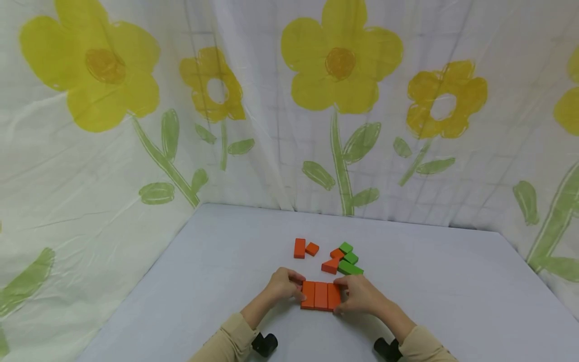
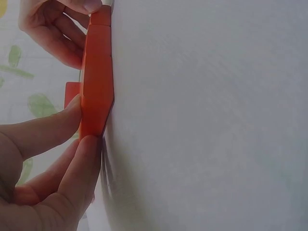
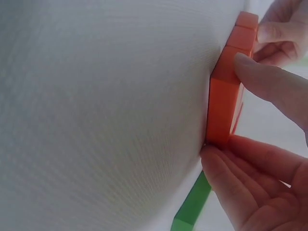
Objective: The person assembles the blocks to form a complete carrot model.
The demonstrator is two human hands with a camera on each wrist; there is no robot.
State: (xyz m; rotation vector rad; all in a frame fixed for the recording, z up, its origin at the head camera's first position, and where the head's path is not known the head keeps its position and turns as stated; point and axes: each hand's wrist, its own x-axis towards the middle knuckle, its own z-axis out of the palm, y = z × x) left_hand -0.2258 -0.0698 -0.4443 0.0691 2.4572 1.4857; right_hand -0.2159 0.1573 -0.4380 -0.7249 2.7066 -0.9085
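Three orange rectangular blocks lie flat side by side in a row on the white table: a left block (image 1: 308,295), a middle block (image 1: 321,295) and a right block (image 1: 334,295). At the row's left end, my left hand (image 1: 282,285) pinches the left block, thumb near the front edge and fingers at the far end. From the other side my right hand (image 1: 362,295) holds the right block between thumb and fingers. In the left wrist view the near faces of the row (image 2: 97,77) line up closely. The right wrist view shows the right block's end (image 3: 223,110) between thumb and fingertips.
Behind the row lie an orange rectangular block (image 1: 299,248), a small orange block (image 1: 312,249), an orange triangular block (image 1: 330,266), another orange block (image 1: 336,254) and several green blocks (image 1: 350,268). A flowered curtain (image 1: 253,166) hangs along the table's far edge.
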